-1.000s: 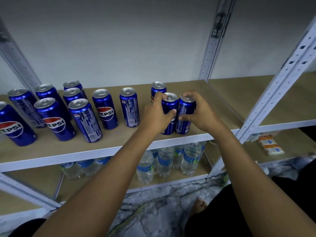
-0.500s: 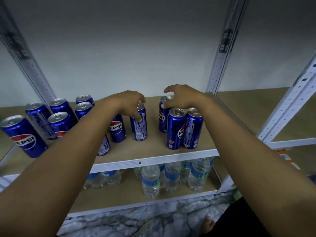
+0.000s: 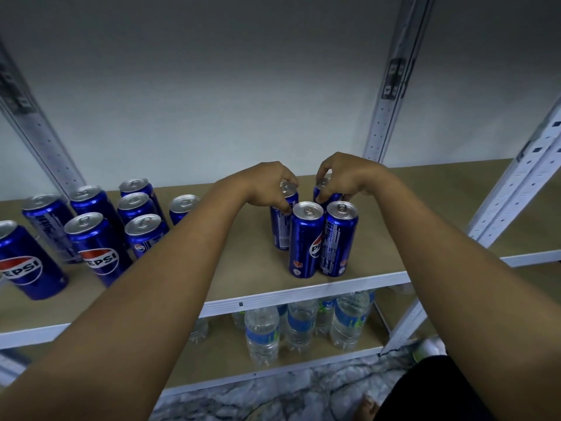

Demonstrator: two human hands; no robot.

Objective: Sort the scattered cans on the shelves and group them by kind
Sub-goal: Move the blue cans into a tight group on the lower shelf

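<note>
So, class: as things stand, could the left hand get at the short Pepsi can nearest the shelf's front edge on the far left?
Probably not at once: the left hand grips a slim can at the back. The short Pepsi can has nothing blocking it.

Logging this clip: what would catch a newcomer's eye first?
Both hands reach over two front slim cans near the shelf edge; the left hand and right hand each grip a rear slim can. Wider Pepsi cans crowd the shelf's left; water bottles stand below.
</note>
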